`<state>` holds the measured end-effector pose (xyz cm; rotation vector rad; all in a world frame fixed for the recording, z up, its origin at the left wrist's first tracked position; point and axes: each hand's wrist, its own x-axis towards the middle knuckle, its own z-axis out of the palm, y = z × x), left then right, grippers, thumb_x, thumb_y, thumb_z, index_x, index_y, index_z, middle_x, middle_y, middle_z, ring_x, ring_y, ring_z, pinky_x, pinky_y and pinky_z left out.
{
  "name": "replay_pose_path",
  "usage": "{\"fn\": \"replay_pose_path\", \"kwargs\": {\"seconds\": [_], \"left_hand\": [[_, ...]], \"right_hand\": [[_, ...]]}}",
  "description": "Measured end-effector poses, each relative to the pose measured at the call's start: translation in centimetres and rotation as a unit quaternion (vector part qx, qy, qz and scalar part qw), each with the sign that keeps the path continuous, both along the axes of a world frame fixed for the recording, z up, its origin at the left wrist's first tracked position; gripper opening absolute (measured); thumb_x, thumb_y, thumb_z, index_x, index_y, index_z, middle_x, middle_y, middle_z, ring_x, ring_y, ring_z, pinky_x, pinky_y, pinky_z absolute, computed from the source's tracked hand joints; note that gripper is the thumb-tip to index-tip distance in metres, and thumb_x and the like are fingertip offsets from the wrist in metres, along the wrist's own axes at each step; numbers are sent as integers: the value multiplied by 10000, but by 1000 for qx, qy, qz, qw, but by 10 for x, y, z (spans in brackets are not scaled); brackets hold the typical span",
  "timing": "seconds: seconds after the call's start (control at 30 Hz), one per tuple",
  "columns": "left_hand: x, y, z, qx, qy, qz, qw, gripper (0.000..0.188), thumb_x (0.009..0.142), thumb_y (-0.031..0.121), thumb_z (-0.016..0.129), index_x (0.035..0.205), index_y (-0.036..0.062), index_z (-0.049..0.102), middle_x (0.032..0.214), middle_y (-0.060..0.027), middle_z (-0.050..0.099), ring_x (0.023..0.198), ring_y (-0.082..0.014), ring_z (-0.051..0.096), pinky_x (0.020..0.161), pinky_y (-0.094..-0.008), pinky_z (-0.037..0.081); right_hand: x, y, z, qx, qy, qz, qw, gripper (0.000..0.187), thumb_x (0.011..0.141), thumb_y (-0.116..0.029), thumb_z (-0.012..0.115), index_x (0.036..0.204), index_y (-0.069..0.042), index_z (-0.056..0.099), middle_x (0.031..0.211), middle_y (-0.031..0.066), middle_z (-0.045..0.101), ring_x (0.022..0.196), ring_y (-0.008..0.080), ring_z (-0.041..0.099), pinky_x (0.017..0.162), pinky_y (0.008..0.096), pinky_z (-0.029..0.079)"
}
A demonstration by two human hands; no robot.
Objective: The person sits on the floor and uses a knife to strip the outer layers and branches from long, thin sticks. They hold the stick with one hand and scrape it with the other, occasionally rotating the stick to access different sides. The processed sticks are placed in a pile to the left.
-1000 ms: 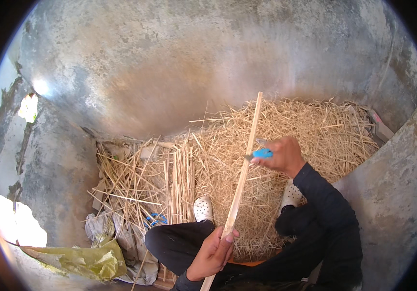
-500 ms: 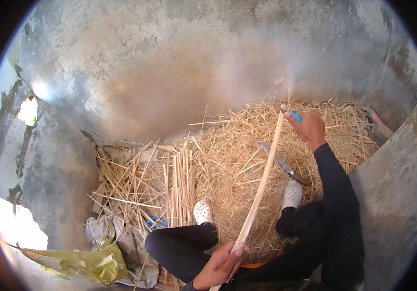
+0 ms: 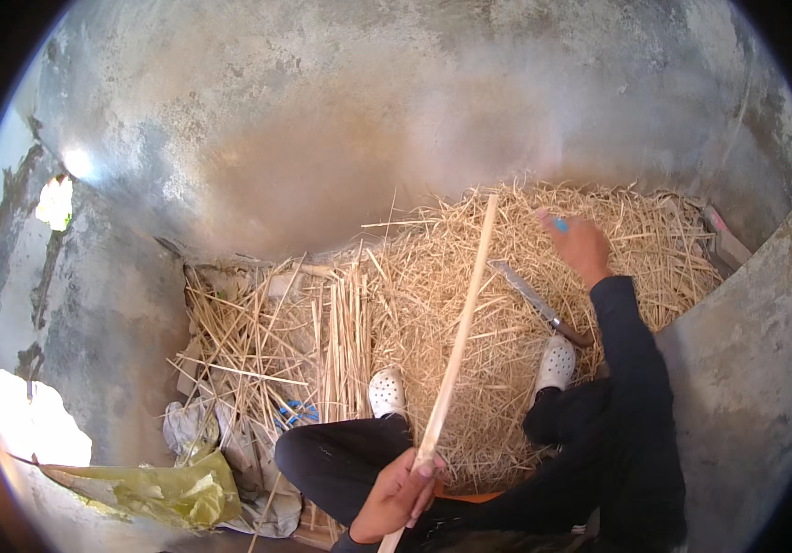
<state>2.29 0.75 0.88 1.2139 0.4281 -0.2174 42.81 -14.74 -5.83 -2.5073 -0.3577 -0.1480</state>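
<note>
My left hand [image 3: 398, 493] is closed round the lower part of a long, pale bamboo strip [image 3: 462, 341]. The strip slants up and away, its far end over the heap of shavings. Off to the right of that end, my right hand [image 3: 583, 251] is closed on a small blue-handled knife [image 3: 559, 224]; its blade cannot be made out now. The knife stands apart from the strip. Between the strip and my right foot, a large curved knife [image 3: 527, 290] with a dark handle lies on the pale shavings [image 3: 424, 304].
Split sticks [image 3: 345, 341] lie in a bundle left of centre, beside a loose tangle of sticks [image 3: 239, 332]. A yellowish plastic sheet [image 3: 165, 493] lies lower left. My white clogs [image 3: 386, 394] rest among the shavings. A concrete wall [image 3: 368, 120] closes the far side.
My right hand's knife has come away from the strip's far end, where its blade touched before. The strip has swung left, with my left hand still round it and shifted slightly left.
</note>
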Motion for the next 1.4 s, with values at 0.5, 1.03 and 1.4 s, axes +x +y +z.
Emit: {"fn": "replay_pose_path", "kwargs": {"seconds": [0.5, 1.03, 1.4], "left_hand": [[32, 14, 9, -198, -46, 85, 975, 231, 1040, 270, 359, 1054, 59, 451, 464, 25, 329, 327, -88, 269, 396, -216, 273], [21, 3, 9, -288, -10, 54, 956, 199, 1045, 259, 334, 1055, 78, 418, 451, 34, 297, 322, -84, 265, 420, -222, 272], [13, 1, 3, -316, 17, 60, 947, 177, 1043, 246, 328, 1047, 96, 421, 439, 50, 298, 304, -81, 273, 408, -229, 247]], "right_hand": [[-124, 49, 17, 47, -148, 342, 927, 657, 767, -723, 570, 522, -113, 567, 451, 60, 504, 400, 245, 525, 410, 374, 400], [-88, 46, 12, 7, -74, 278, 958, 670, 831, -728, 470, 594, -124, 633, 451, 48, 515, 417, 229, 552, 518, 392, 485], [-91, 51, -22, 49, -43, 275, 959, 752, 827, -775, 396, 639, -106, 684, 440, 83, 505, 415, 253, 544, 450, 392, 431]]}}
